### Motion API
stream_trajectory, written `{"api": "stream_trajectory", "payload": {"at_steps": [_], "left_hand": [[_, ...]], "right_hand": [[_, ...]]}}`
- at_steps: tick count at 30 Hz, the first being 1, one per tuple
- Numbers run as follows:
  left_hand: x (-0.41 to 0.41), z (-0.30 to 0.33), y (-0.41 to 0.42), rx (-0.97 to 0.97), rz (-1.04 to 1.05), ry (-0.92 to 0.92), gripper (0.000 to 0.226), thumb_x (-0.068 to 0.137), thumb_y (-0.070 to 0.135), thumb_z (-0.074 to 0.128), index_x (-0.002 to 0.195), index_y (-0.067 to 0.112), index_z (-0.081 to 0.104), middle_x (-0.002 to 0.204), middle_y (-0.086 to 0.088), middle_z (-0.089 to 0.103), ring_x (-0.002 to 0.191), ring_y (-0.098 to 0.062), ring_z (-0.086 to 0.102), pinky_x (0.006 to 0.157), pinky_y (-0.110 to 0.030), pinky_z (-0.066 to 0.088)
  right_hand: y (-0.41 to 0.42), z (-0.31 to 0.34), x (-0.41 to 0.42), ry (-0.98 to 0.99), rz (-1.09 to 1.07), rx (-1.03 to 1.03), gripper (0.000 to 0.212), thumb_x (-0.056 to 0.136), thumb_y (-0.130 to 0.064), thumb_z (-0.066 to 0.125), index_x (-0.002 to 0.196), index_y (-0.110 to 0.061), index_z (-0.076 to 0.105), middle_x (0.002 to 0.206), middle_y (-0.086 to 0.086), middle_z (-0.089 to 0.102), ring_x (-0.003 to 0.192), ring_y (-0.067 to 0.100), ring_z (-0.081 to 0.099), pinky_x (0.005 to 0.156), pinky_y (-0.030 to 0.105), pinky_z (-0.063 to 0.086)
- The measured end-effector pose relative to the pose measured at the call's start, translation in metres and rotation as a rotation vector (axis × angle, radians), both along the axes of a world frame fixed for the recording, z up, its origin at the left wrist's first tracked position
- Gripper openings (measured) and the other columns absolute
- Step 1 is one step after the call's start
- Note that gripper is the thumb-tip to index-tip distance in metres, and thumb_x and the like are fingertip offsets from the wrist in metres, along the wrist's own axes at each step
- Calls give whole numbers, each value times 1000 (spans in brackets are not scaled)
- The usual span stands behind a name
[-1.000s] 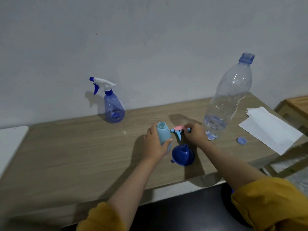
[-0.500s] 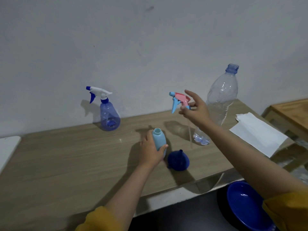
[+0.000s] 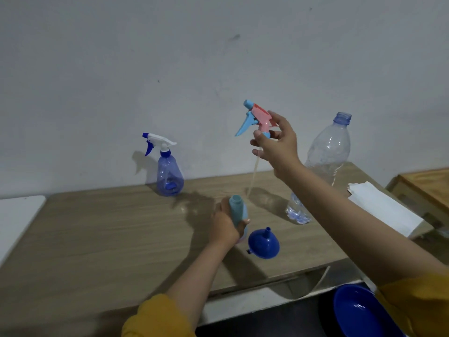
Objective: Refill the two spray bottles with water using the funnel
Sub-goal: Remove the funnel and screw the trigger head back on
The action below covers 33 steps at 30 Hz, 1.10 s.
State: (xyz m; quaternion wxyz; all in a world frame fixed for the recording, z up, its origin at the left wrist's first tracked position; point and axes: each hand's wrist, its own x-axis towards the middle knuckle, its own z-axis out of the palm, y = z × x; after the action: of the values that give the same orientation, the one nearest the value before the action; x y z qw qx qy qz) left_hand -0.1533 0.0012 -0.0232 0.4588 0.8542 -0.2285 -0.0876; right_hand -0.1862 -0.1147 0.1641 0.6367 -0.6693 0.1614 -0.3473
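Note:
My left hand (image 3: 224, 226) grips a small light-blue spray bottle (image 3: 237, 209) upright on the wooden table (image 3: 109, 239); its neck is uncapped. My right hand (image 3: 277, 144) holds the pink and light-blue trigger head (image 3: 256, 119) high above the table, with its thin dip tube (image 3: 254, 176) hanging down clear of the bottle. A dark-blue funnel (image 3: 263, 244) lies mouth-down, spout up, just right of the small bottle. A second spray bottle (image 3: 168, 175), blue-tinted with a white and blue trigger, stands by the wall. A large clear water bottle (image 3: 325, 156), uncapped, stands at the right.
White paper sheets (image 3: 384, 207) lie at the table's right end. A blue basin (image 3: 359, 312) sits below the front edge at lower right. A white surface (image 3: 17, 217) adjoins the table on the left and a wooden piece of furniture (image 3: 427, 186) on the right.
My right hand has lifted the trigger head out of the small bottle and raised it high, dip tube now fully clear. My left hand still holds the bottle.

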Motion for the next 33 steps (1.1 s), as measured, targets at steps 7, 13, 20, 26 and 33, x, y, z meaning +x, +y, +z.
{"api": "stream_trajectory", "payload": {"at_steps": [7,13,20,26,33], "left_hand": [[1,-3,-1,2,3,-30,69,73,40,74,128,33,32,126,-1,48,113,-22,48,88,-36,47],[2,-7,-1,-38,-12,-27,66,74,39,74,125,36,32,124,2,49,111,-17,50,86,-30,46],[3,-13,1,-80,39,-38,74,65,49,77,126,34,38,124,8,52,116,-15,48,92,-39,49],[1,-20,0,-110,72,-52,77,64,37,82,127,21,43,124,0,51,114,-18,46,92,-37,47],[0,-25,1,-181,76,-97,71,64,43,76,125,25,46,125,1,54,116,-17,48,96,-37,46]], "right_hand": [[9,-26,15,-30,6,-131,47,82,-7,67,116,-30,43,107,-1,54,97,29,64,79,45,59],[14,-55,13,-22,54,-329,49,80,-7,70,119,-22,45,108,-17,51,94,1,54,79,30,56],[13,-106,1,94,131,-363,49,71,-10,81,107,-22,50,101,-7,62,88,11,66,74,29,59],[12,-131,-7,153,141,-428,51,67,-18,85,106,-26,54,101,-11,66,93,6,64,82,30,56],[19,-145,-16,91,129,-305,50,72,-11,81,113,-23,55,107,-4,67,99,8,65,83,27,55]]}}
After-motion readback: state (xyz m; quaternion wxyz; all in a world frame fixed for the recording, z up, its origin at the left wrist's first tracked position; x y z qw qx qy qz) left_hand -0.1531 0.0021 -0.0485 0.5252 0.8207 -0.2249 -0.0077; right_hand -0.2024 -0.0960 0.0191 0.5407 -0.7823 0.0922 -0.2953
